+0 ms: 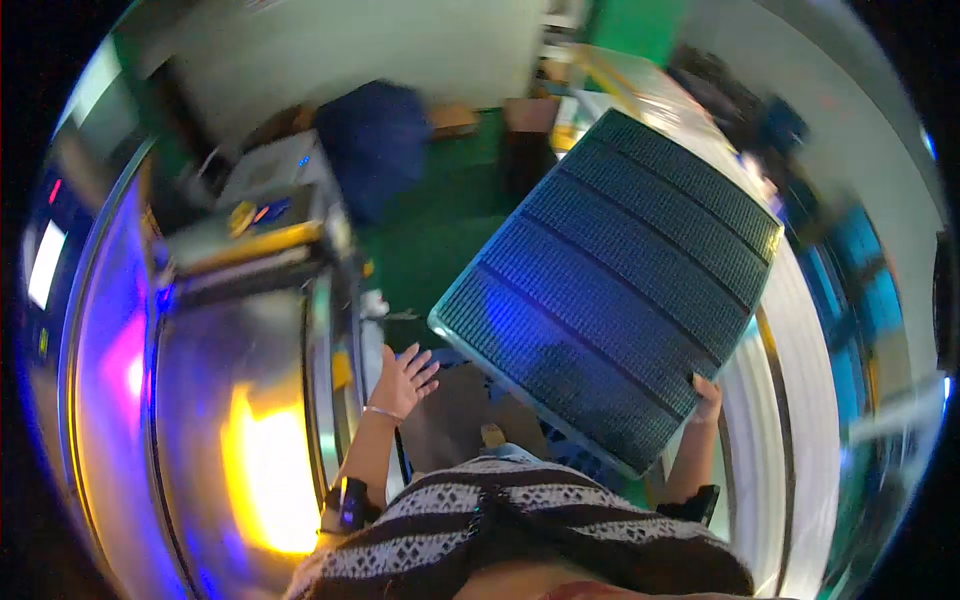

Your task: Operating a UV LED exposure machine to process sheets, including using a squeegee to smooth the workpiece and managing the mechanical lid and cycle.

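A large dark panel (615,290), rectangular with rounded corners, is held up at a slant in front of me. Fine ribbed rows cover its face, split by several darker bands, and a pale rim runs round it. My right hand (707,398) grips its lower right edge, thumb over the face and the other fingers mostly hidden. Off the panel's left corner, my left hand (408,382) is empty with its fingers spread. It is nearest to the metal machine frame on my left.
On the left stands a machine with a shiny metal surface (230,350) and a glaring yellow light. A grey box unit (275,180) and a dark blue rounded object (375,145) are beyond it. A long white surface (800,400) runs along the right. The floor (410,260) is green.
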Demonstrator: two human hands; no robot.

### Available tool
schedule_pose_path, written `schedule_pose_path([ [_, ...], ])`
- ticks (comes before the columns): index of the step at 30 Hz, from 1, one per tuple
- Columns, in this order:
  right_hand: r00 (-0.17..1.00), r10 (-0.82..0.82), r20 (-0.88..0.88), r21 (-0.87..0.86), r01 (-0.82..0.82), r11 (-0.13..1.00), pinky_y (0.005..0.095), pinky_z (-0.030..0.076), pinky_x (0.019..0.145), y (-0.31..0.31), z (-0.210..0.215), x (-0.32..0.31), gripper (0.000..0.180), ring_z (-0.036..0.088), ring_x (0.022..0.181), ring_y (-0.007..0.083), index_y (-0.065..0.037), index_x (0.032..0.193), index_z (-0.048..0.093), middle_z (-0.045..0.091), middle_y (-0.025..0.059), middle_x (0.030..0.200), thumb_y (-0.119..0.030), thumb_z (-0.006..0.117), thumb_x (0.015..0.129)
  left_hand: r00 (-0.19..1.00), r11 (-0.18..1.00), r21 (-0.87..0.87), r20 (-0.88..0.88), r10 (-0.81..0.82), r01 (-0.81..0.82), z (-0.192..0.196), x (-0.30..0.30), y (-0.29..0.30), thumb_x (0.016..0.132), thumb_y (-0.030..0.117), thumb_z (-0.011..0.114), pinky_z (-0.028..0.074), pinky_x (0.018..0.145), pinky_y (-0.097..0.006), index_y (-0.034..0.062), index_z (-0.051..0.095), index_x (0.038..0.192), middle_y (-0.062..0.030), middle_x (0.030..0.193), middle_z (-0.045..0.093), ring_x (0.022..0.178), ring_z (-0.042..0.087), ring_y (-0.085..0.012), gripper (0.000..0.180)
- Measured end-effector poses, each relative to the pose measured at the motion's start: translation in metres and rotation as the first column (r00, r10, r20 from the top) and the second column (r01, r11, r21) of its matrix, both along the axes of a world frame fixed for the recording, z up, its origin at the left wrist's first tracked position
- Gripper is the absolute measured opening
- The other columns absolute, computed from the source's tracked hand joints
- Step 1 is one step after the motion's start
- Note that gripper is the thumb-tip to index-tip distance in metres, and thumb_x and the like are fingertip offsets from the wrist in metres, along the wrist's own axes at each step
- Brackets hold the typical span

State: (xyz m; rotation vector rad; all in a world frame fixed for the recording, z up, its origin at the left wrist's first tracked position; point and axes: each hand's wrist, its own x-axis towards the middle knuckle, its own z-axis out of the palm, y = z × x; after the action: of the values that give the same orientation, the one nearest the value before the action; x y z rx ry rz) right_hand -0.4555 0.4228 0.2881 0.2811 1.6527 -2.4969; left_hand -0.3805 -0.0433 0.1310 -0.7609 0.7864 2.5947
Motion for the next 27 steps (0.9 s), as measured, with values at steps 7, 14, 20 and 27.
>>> schedule_pose_path([
  [7, 0.996, 0.070, 0.063, -0.129, -0.061, 0.990, 0.0434, 0.045, 0.087, -0.024, -0.019, 0.004, 0.065, 0.055, 0.100, 0.0313, 0.005, 0.119, 0.045, 0.055, 0.0157, 0.112, -0.006, 0.069, 0.060, 0.910, 0.899, 0.403, -0.415, 0.011, 0.173, 0.020, -0.013, -0.010, 0.074, 0.076, 0.028, 0.035, 0.094, -0.051, 0.0087, 0.023, 0.137, -0.0129, 0.136, 0.035, 0.121, 0.037, -0.0339, 0.093],
  [14, 0.869, 0.404, 0.285, -0.116, -0.387, 0.915, 0.0392, 0.049, 0.081, -0.086, -0.071, -0.093, 0.048, 0.060, 0.090, 0.0257, -0.002, 0.115, 0.050, 0.059, 0.0125, 0.104, -0.003, 0.063, 0.069, 0.994, 0.990, 0.101, 0.059, 0.088, -0.094, -0.027, 0.027, -0.009, 0.084, 0.008, 0.055, 0.054, 0.072, -0.038, 0.0069, 0.049, 0.113, -0.0105, 0.104, 0.060, 0.085, 0.063, -0.0267, 0.029],
  [20, 0.851, 0.454, 0.264, 0.916, -0.368, 0.157, 0.0365, 0.046, 0.084, -0.095, -0.134, -0.198, 0.042, 0.059, 0.093, 0.0217, -0.002, 0.117, 0.049, 0.059, 0.0094, 0.105, -0.011, 0.060, 0.078, 0.868, 0.882, 0.140, 0.299, 0.396, -0.451, -0.109, 0.002, 0.012, 0.085, 0.009, 0.056, 0.054, 0.059, -0.038, 0.0081, 0.053, 0.102, -0.0102, 0.093, 0.061, 0.069, 0.061, -0.0243, 0.018],
  [27, 0.076, 0.470, -0.880, 0.361, 0.749, 0.556, 0.0337, 0.045, 0.079, -0.235, 0.177, -0.203, 0.030, 0.056, 0.093, 0.0254, -0.006, 0.108, 0.057, 0.057, 0.0138, 0.106, -0.015, 0.060, 0.080, 0.848, 0.895, -0.004, 0.316, 0.425, -0.446, -0.132, -0.055, 0.039, 0.084, 0.008, 0.058, 0.056, 0.071, -0.037, -0.0047, 0.047, 0.089, -0.0152, 0.085, 0.057, 0.072, 0.060, -0.0285, 0.017],
])
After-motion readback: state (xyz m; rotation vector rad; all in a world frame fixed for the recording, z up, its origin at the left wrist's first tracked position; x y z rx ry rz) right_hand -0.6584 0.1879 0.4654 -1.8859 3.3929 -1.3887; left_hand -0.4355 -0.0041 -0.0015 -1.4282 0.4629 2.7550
